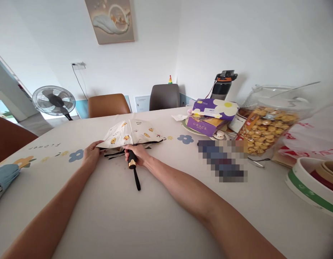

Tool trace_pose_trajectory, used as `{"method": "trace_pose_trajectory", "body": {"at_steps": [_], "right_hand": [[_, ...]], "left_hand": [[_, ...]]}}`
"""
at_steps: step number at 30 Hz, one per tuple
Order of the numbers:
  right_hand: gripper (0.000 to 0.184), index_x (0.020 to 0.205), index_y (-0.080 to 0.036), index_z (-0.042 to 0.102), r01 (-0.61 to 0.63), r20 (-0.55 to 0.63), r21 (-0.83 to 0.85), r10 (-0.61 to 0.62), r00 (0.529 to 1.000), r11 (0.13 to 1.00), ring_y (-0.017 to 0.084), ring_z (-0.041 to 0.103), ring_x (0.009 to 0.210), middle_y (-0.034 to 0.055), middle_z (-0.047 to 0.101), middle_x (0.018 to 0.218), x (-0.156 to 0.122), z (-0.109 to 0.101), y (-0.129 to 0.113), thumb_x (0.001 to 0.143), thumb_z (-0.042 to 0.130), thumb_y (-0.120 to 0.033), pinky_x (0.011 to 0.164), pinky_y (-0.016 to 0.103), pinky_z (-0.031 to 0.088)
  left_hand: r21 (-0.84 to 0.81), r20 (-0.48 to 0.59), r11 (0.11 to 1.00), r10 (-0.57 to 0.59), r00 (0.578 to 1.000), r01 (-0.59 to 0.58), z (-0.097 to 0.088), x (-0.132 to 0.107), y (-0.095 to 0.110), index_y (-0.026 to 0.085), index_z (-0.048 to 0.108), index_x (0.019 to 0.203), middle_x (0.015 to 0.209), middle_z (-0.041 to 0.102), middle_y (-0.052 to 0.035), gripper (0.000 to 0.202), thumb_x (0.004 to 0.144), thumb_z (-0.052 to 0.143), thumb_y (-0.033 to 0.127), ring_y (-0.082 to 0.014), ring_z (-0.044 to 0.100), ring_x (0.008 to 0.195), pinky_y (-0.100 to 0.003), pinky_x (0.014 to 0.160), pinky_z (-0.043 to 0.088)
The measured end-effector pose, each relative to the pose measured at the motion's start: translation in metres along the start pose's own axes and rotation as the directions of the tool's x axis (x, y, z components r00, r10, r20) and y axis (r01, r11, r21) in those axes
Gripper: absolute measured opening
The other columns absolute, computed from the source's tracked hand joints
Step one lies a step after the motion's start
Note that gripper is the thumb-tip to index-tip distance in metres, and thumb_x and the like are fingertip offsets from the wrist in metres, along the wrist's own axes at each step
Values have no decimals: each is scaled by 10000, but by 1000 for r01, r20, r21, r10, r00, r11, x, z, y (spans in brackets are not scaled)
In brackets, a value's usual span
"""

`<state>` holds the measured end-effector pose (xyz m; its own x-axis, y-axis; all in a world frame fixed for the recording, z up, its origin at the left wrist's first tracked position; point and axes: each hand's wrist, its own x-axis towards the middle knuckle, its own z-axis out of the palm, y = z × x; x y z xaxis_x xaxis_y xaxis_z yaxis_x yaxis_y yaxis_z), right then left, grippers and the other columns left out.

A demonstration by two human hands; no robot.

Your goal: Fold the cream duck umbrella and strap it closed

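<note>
A cream folding umbrella (131, 133) with small orange cartoon figures lies on the table in front of me, its canopy loose and partly spread. Its black handle with a gold band points toward me, and a black wrist strap (137, 178) hangs from the end onto the tabletop. Wrapped around the handle is my right hand (138, 154). At the canopy's left edge, my left hand (92, 154) pinches the fabric between thumb and fingers. Black-edged folds show beneath the canopy, and the shaft inside is hidden.
The white flower-print table (107, 216) carries a folded blue umbrella (4, 180) at left. On the right are a purple tissue box (213, 109), a black bottle (222, 85), a clear snack jar (274, 126), tape rolls (314, 187) and a blurred-out object (222, 162). Chairs (109, 105) stand beyond.
</note>
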<state>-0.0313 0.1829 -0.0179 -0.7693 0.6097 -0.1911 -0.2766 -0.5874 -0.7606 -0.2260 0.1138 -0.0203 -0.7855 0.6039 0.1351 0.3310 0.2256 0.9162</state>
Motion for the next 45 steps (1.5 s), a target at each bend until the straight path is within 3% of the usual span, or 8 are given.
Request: {"method": "trace_pose_trajectory", "body": {"at_steps": [8,14,16,21,27,32,38,45], "right_hand": [[147,612,-121,535,16,18,24,-16,1000,1000,64,460,406,-23,532,533,0,-1,1,710,643,-140,385,207,430],[143,609,-119,535,22,11,16,-22,1000,1000,66,463,407,-19,526,528,-3,1,0,718,626,-139,371,203,423],[158,611,-122,532,24,9,8,-24,1000,1000,68,463,402,-22,526,526,-3,1,0,703,656,-154,368,206,426],[189,619,-131,522,27,10,-13,-27,1000,1000,66,454,388,-37,511,491,-2,2,1,689,687,-188,380,206,443],[205,603,-135,518,28,38,-82,-25,999,996,98,491,365,-19,519,430,-3,3,1,698,679,-216,374,213,442],[258,618,-138,514,48,70,-118,-40,997,992,101,499,365,-11,536,447,-8,3,-2,688,715,-284,356,199,412],[329,684,-176,491,54,25,-146,-51,998,988,98,479,392,-31,503,471,-10,6,-4,771,625,-464,351,195,380],[300,647,-176,450,88,-32,-158,-94,995,984,92,436,350,-33,465,445,-8,12,2,811,569,-397,349,218,395]], "left_hand": [[-100,21,995,16,1000,-14,-4,-3,1,213,647,1071,990,665,-57,483,620,478,193,-195,656,758,-333,727,552],[-83,78,971,231,970,-224,-20,-8,20,246,605,1137,1314,516,-54,469,681,507,207,-269,419,1256,-421,1012,390],[18,98,914,402,910,-406,-16,-16,33,279,611,1113,1385,447,-18,387,745,495,255,-268,388,1278,-446,1051,338],[121,359,647,679,641,-753,28,-41,52,228,597,1144,1379,462,-35,376,871,359,329,-223,304,1337,-441,1107,244],[-12,493,718,610,620,-696,50,-39,33,211,569,1193,1331,517,-36,425,899,280,310,-184,363,1311,-373,1109,276],[44,524,555,695,492,-831,40,-29,14,221,467,1310,1385,456,-32,507,834,306,148,-188,339,1324,-425,1113,265],[150,530,548,658,535,-823,48,-32,-1,257,341,1389,1454,357,-23,604,802,343,113,-206,294,1348,-455,1089,299],[149,518,537,673,529,-830,47,-38,1,231,326,1399,1457,348,-52,605,804,346,131,-209,302,1345,-443,1089,302]]}}
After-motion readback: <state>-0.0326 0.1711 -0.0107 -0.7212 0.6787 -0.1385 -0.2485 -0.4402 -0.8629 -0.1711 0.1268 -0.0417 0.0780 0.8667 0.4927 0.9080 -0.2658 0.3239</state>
